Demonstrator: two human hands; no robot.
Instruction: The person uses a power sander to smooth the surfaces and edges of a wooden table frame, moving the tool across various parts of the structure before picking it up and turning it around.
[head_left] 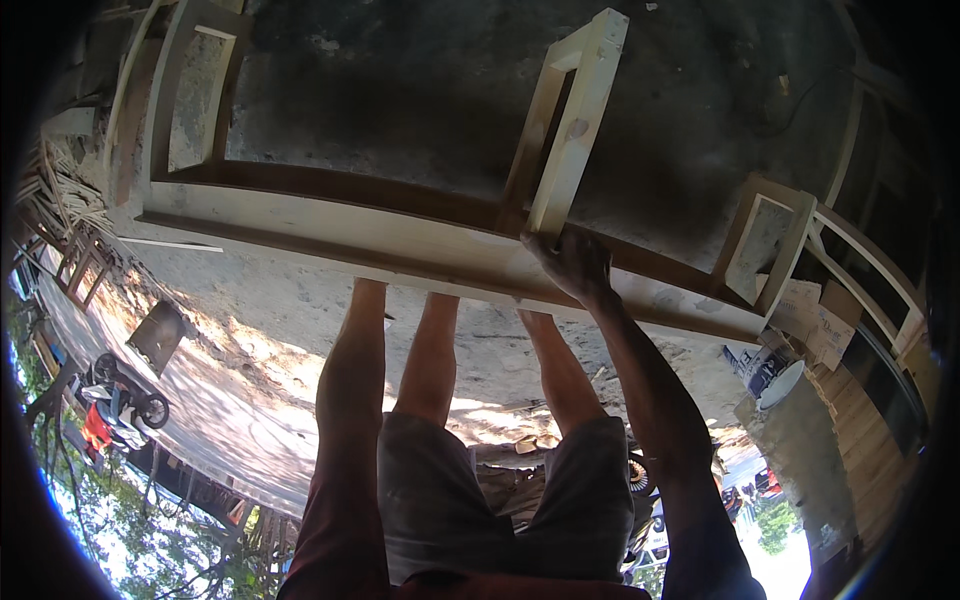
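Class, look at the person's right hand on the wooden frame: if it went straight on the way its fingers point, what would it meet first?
The right hand already touches the pale upright rail of the wooden frame, so it would probably meet that rail first; depth is unclear.

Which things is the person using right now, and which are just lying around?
In use:
- long pale wooden frame with upright posts
- right hand, gripping the frame's rail
- left hand, hidden behind the frame

Lying about:
- white plastic bucket
- brown cardboard boxes
- small motorbike
- dark square board
- bundle of thin wooden strips
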